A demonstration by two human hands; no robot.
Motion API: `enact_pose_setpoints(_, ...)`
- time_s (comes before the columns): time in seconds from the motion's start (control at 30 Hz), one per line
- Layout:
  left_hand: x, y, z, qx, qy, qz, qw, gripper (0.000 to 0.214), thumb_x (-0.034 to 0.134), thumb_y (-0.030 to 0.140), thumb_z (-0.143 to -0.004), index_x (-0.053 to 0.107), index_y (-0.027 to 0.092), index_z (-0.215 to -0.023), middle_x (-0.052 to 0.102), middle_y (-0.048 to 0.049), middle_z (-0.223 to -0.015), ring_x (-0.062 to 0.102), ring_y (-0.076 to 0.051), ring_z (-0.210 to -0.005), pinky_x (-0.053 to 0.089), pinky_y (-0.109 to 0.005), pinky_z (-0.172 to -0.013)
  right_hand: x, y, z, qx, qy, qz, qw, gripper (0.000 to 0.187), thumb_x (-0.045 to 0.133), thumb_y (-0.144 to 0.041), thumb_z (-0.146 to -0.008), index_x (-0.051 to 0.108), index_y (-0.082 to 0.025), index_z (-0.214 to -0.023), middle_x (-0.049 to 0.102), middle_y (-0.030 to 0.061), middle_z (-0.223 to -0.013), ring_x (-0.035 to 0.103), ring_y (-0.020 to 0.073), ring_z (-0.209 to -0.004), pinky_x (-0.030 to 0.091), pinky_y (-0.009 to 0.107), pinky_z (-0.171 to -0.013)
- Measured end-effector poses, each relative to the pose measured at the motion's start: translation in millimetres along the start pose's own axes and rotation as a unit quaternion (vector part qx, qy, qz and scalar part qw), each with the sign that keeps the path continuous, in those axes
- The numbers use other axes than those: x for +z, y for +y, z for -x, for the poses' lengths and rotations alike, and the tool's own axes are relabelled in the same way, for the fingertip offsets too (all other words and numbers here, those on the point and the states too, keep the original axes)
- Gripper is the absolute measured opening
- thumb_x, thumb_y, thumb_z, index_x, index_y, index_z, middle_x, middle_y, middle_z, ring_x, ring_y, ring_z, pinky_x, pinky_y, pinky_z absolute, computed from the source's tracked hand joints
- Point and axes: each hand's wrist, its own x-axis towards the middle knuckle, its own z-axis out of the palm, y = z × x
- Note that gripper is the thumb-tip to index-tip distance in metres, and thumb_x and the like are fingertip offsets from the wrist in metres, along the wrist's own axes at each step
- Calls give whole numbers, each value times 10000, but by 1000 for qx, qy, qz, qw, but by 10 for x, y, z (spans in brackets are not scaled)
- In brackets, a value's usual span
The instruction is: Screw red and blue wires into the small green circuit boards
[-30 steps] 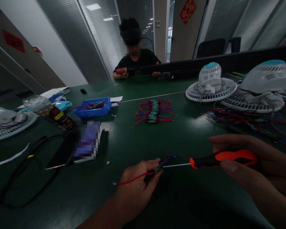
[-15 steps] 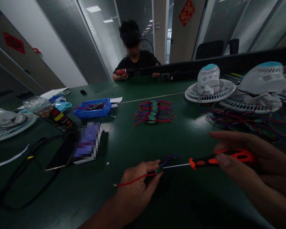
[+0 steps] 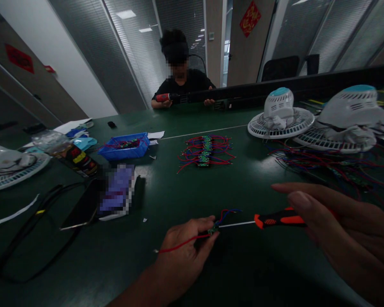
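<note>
My left hand (image 3: 185, 245) pinches a small green circuit board (image 3: 213, 229) between thumb and fingers. A red wire (image 3: 182, 244) runs from the board back over that hand, and red and blue wires stick up from its far side. My right hand (image 3: 342, 230) holds a screwdriver (image 3: 277, 220) with an orange and black handle, lying almost level. Its thumb and index finger stretch out above the handle, whose rear end is hidden by the hand. The thin metal shaft points left, and its tip reaches the board. Whether a screw sits there is too small to tell.
Wired circuit boards stand in a row (image 3: 205, 151) mid-table. Left are a blue tray (image 3: 124, 149) of wired parts, a phone (image 3: 83, 207), a bottle (image 3: 73, 157) and a black cable (image 3: 35, 217). Right are white fan units (image 3: 281, 121) and loose wires (image 3: 307, 160). A person (image 3: 182, 81) sits opposite.
My right hand has turned about the screwdriver handle: the thumb has rolled upward and more of the handle is covered. My left hand and the board are almost unmoved.
</note>
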Motion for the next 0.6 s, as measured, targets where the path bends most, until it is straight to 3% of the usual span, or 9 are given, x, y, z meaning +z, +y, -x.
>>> enact_pose_setpoints(0.1, 10, -11, 9, -9, 0, 12, 1000, 122, 585, 196, -845, 614, 165, -959, 755, -64, -940, 727, -182, -827, 625, -300, -730, 11, 20, -7, -50, 4, 31, 998, 194, 543, -448, -847, 634, -410, -1014, 646, -79, -525, 577, 123, -354, 415, 188, -315)
enact_pose_setpoints(0.2, 8, -18, 6, -12, -3, 20, 1000, 130, 584, 184, -841, 607, 170, -968, 754, -62, -953, 726, -179, -831, 625, -294, -728, 19, 61, 7, -42, 26, 54, 997, 283, 579, -475, -814, 601, -406, -1087, 718, -38, -738, 667, 156, -525, 498, 209, -418)
enact_pose_setpoints(0.37, -5, -1, -2, -11, -7, 16, 1000, 135, 584, 187, -844, 603, 175, -977, 753, -65, -959, 725, -180, -841, 624, -302, -737, 18, 71, 61, -19, 20, 8, 1000, 323, 581, -476, -802, 590, -393, -1114, 679, -11, -783, 639, 164, -545, 496, 216, -420)
enact_pose_setpoints(0.53, -18, 15, -2, -3, -16, -1, 1000, 140, 581, 192, -849, 600, 182, -988, 752, -66, -965, 728, -188, -821, 628, -318, -711, 3, 59, 97, 17, -27, -51, 998, 313, 551, -507, -805, 598, -403, -1096, 688, 6, -901, 670, 235, -757, 486, 241, -427)
enact_pose_setpoints(0.6, -15, 8, -1, -3, -18, -4, 1000, 147, 581, 191, -849, 603, 181, -994, 752, -67, -963, 728, -190, -823, 627, -320, -712, 2, 72, 84, 28, -39, -55, 997, 285, 535, -517, -812, 634, -391, -1048, 698, -5, -806, 664, 228, -665, 442, 244, -379)
